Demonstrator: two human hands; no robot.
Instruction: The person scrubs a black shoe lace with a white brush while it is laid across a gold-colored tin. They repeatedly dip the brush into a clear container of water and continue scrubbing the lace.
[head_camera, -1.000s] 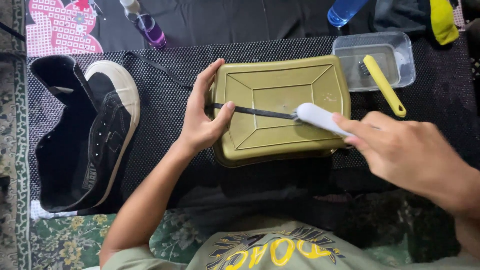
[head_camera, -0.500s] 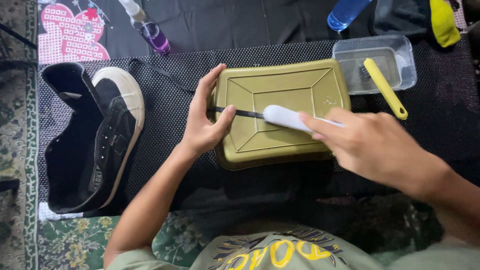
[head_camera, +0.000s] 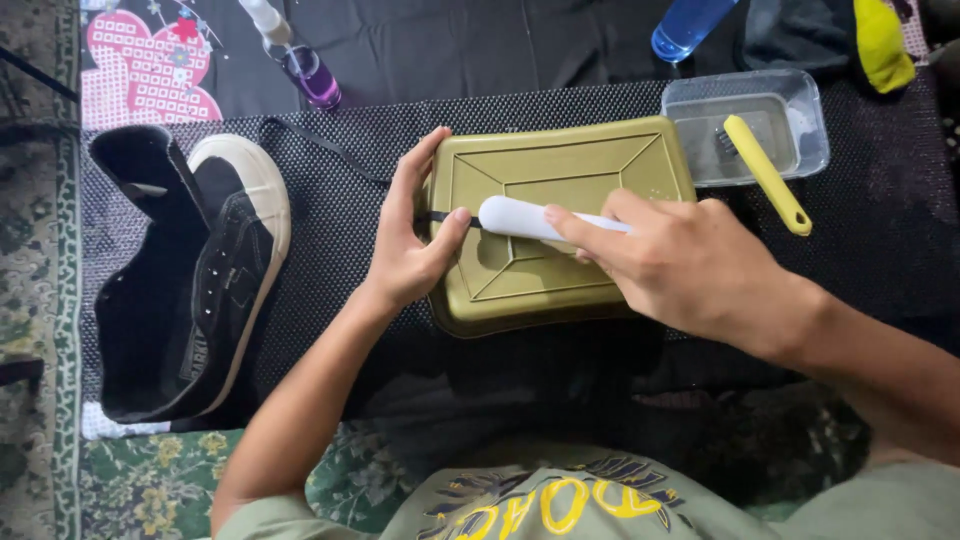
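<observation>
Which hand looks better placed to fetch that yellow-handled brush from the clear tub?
Probably the right hand: it is nearer the yellow-handled brush in the clear tub, while the left hand pins the black lace.

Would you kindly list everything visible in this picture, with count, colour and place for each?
tray: one, olive green, upside down at the middle of the mat
shoelace: one, black, running from the mat onto the tray's left edge
brush: one, white, lying on the tray
shoe: one, black with a white toe, on the left
mat: one, black mesh, under the tray and shoe
clear tub: one, transparent, upper right
yellow brush: one, resting across the tub
spray bottle: one, purple liquid, top left
blue bottle: one, top centre
left hand: pinning the shoelace on the tray
right hand: gripping the white brush
</observation>
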